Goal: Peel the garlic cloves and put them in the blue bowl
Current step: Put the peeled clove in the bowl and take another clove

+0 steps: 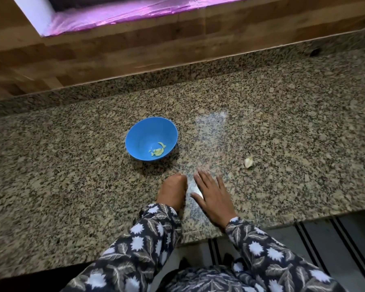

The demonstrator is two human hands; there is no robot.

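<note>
a blue bowl (143,133) is seen upright on a speckled granite counter (282,114). at the bottom of the bowl, toward its near right side, a small heap of pale yellow-green pieces (157,150) is gathered. the picture is too blurred for it to be told whether they are peeled cloves.

one whitish garlic clove (248,162) is laid on the counter well to the right of the bowl and a little nearer the person, apart from both hands.

the left hand (173,189) is placed just on the near side of the bowl, not touching it. its fingers are curled under, with the knuckles turned toward the bowl, and it cannot be told whether anything is pinched inside them.

the right hand (214,199) is held on the near right of the bowl, palm down, with its fingers straight and spread and nothing gripped. whether it rests on the counter or is held just above it cannot be told.

both wrists are covered by dark sleeves (154,234) printed with white leaves. beyond the bowl, a wooden panel (114,49) is seen behind the counter, with a shiny pink strip (124,15) above it.
</note>
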